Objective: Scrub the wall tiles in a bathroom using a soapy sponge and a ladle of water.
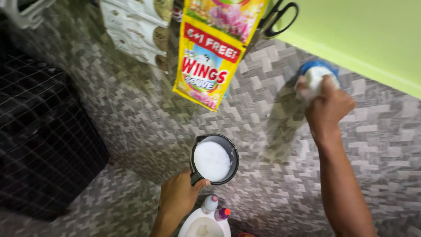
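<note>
Hands at work on a tiled wall, seen from above. Low in the frame, just left of centre, the left hand (177,195) has its fingers wrapped tight around the handle of a dark dipper (214,159) filled with milky, soapy liquid. Keeping the dipper level looks wise, since the liquid sits close to the rim. At the upper right, the right hand (328,105) is closed around a white and blue scrubber (317,74) pressed against the grey herringbone wall (144,109), with a wet streak (283,127) below it.

At the bottom edge sit two small bottles (215,208) on a white basin (193,221). Hanging sachet strips (212,48) at top centre dangle near the scrubbing area, and black scissors (280,19) hang beside them.
</note>
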